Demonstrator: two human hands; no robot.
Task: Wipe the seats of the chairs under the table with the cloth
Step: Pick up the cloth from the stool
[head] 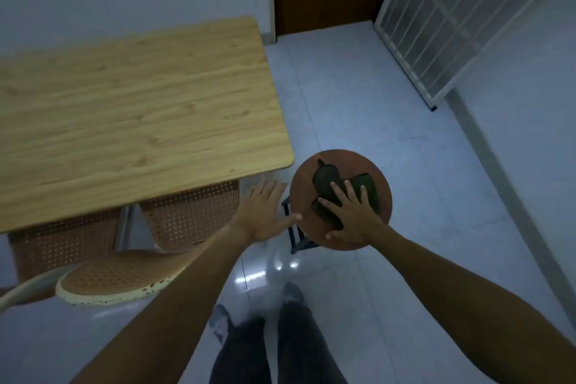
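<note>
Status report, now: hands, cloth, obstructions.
Right hand flat on cloth, pressing it to stool seat. Left hand open, empty, beside stool. Nothing blocking.

Person seen from above: bare arms, dark trousers, light shoes.

Both forearms are uncovered, no sleeves seen to the frame edge. Dark loose-cut trousers are worn, with pale grey, dark-marked shoes below. No rings or watch noted.

The right hand presses flat on a dark cloth spread over the round brown stool seat standing just beside the corner of the wooden desk, while the left hand hovers open-fingered between stool and two perforated orange chairs.
</note>
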